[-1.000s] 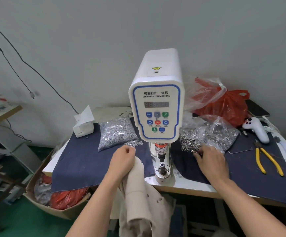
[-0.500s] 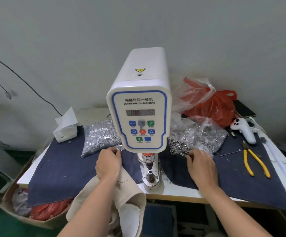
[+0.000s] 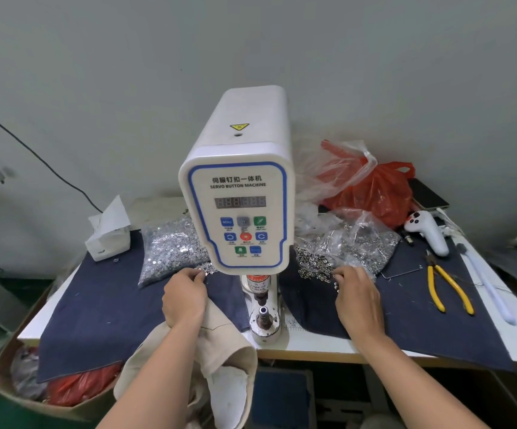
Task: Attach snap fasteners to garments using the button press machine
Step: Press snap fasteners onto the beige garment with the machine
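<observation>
left hand [image 3: 186,297] pinching snap fasteners [image 3: 206,269], beige garment [image 3: 220,345] beneath | right hand [image 3: 357,300] pinching ring fasteners [image 3: 316,264] | button press machine [image 3: 238,212] between

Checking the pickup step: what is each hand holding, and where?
Left hand pinches a snap piece at its fingertips, resting on the beige garment. Right hand reaches the loose snaps; any hold cannot be told.

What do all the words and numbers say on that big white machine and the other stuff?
"SERVO BUTTON MACHINE": front panel of the white machine, under a line of Chinese characters.
"CARE OF FINGER": partly hidden red and white label on the press head.
"MENU": blue button; the other buttons' captions are too small.
Display: digits too dim to read.
Yellow warning triangle: a sign, no words.
"18": the ruler marks on the table edge, blurry.
</observation>
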`<act>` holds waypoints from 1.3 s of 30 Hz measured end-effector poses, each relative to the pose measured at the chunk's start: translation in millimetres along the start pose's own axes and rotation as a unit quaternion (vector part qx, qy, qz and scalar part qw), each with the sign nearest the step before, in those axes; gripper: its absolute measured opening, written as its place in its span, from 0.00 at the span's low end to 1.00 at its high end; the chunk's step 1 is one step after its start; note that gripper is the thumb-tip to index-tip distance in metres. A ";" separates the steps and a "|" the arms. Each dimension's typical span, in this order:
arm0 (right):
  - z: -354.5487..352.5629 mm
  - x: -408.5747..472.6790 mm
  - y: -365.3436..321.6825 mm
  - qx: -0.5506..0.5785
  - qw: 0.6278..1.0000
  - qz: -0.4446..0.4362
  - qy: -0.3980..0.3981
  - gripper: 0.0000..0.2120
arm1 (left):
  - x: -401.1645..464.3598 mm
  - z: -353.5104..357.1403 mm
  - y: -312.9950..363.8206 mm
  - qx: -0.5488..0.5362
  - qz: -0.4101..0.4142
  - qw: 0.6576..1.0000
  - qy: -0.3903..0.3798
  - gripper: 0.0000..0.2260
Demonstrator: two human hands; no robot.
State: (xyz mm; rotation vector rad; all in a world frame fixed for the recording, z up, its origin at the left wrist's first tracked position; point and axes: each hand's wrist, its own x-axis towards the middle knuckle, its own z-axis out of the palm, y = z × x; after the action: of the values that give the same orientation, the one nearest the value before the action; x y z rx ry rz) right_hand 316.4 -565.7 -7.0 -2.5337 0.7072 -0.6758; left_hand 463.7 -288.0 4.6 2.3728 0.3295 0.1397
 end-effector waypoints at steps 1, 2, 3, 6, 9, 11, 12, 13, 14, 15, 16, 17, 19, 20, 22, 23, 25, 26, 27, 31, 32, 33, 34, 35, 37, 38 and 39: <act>-0.1 0.4 0.0 0.000 1.000 0.005 -0.001 0.05 | 0.0 -0.2 -0.6 -0.002 0.000 1.000 -0.001 0.07; 0.1 0.8 -0.2 -0.002 1.000 0.011 -0.004 0.05 | -0.1 -0.4 -0.9 -0.003 0.000 1.000 -0.003 0.07; 0.4 1.2 -0.2 -0.004 1.000 0.015 -0.007 0.06 | -0.2 -0.6 -1.2 -0.004 0.001 1.000 -0.004 0.07; 1.9 1.5 0.9 -0.007 1.000 0.015 -0.010 0.06 | -1.2 -1.0 -1.5 -0.012 0.003 1.000 -0.002 0.07; 1.7 2.8 0.9 0.016 1.000 0.015 0.005 0.05 | -2.3 -2.1 -2.5 -0.028 0.010 1.000 0.008 0.06; 1.9 3.8 0.8 0.023 1.000 0.011 0.017 0.06 | -2.9 -2.6 -3.2 -0.038 0.023 0.999 0.010 0.07; 1.9 4.1 1.1 0.022 1.000 0.009 0.020 0.08 | -2.9 -2.7 -3.5 -0.038 0.030 0.999 0.009 0.08; 1.7 4.2 1.3 0.021 1.000 0.006 0.022 0.09 | -2.6 -2.8 -4.3 -0.038 0.036 0.999 0.008 0.09; 1.5 3.9 1.5 0.023 0.999 0.004 0.024 0.10 | -2.4 -2.9 -5.2 -0.040 0.040 0.998 0.008 0.10; 1.2 3.3 1.5 0.027 0.999 0.004 0.026 0.10 | -2.0 -3.3 -6.4 -0.043 0.042 0.998 0.007 0.10; 1.1 3.0 1.3 0.033 0.999 0.004 0.026 0.11 | -1.7 -3.7 -7.5 -0.048 0.043 0.998 0.006 0.10; 1.3 2.9 1.2 0.037 0.999 0.005 0.024 0.11 | -1.2 -3.9 -8.6 -0.052 0.044 0.998 0.006 0.10; 2.0 3.0 1.7 0.037 0.999 0.006 0.015 0.13 | -0.9 -3.9 -10.4 -0.057 0.045 0.997 0.002 0.09; 2.3 2.9 1.9 0.034 0.999 0.006 0.009 0.13 | -0.9 -4.0 -10.6 -0.057 0.044 0.997 -0.002 0.09; 2.1 2.8 2.4 0.033 0.999 0.009 -0.003 0.13 | -0.2 -4.7 -10.9 -0.059 0.039 0.998 -0.006 0.09; 1.8 3.0 2.7 0.039 0.999 0.013 -0.003 0.13 | 0.4 -4.9 -11.1 -0.060 0.038 0.997 -0.007 0.09; 0.1 2.7 3.3 0.061 0.998 0.021 0.000 0.11 | 1.0 -5.1 -11.5 -0.063 0.038 0.997 -0.010 0.10; -1.0 2.2 3.1 0.075 0.997 0.021 0.001 0.09 | 1.2 -5.2 -11.6 -0.065 0.038 0.997 -0.011 0.10; -1.9 1.0 2.8 0.086 0.996 0.016 0.004 0.07 | 1.2 -5.4 -12.0 -0.068 0.036 0.997 -0.011 0.10; -3.5 -2.8 3.6 0.094 0.995 -0.010 0.019 0.05 | 1.1 -6.1 -14.0 -0.080 0.033 0.996 -0.010 0.10; -3.8 -3.3 4.3 0.095 0.995 -0.016 0.027 0.06 | 0.6 -6.6 -14.2 -0.083 0.033 0.996 -0.008 0.09; -3.9 -3.7 4.9 0.097 0.994 -0.020 0.036 0.06 | 0.1 -7.2 -14.2 -0.087 0.033 0.996 -0.006 0.09; -4.3 -4.3 5.4 0.100 0.994 -0.024 0.047 0.07 | -0.6 -8.0 -14.2 -0.092 0.033 0.995 -0.003 0.09; -4.6 -4.8 5.5 0.102 0.993 -0.026 0.058 0.07 | -1.5 -8.8 -14.4 -0.098 0.035 0.995 -0.003 0.09; -5.4 -6.2 5.2 0.110 0.991 -0.023 0.070 0.08 | -3.6 -10.7 -14.8 -0.117 0.036 0.992 -0.006 0.10; -5.7 -6.6 5.2 0.118 0.990 -0.020 0.071 0.07 | -4.9 -12.1 -14.8 -0.128 0.034 0.991 -0.008 0.10; -5.3 -6.9 5.8 0.125 0.989 -0.019 0.072 0.06 | -6.2 -13.8 -14.9 -0.136 0.031 0.990 -0.010 0.09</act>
State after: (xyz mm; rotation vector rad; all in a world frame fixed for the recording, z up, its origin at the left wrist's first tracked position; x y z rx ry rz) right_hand 306.2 -567.6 -8.0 -2.2909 0.5814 -0.9076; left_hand 452.2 -270.3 4.5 2.1136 0.2130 0.1782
